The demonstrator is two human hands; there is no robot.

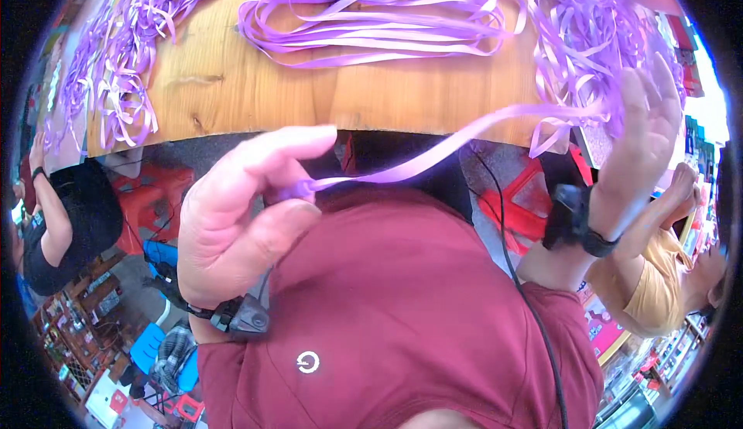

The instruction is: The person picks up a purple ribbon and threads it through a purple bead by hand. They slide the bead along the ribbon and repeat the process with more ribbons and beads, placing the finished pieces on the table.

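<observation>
My left hand (248, 212) is in front of the table's near edge, holding one end of a purple ribbon (433, 154) in its curled fingers. The thumb and index finger stand apart, and a darker purple bit shows at the ribbon's held end. From there the ribbon rises in a slack curve to the right. Its far part reaches the inner side of my right hand (648, 123), whose fingers are stretched out and slightly blurred. Behind that hand hangs a thick tangle of purple ribbons (576, 34) over the table's right side.
On the wooden table (255, 96) lies a long looped coil of purple ribbon (371, 50). Another ribbon heap (124, 65) spills at the left. Red stools (155, 201) stand below. A black cable (503, 228) runs down beside me. People sit at the left and right.
</observation>
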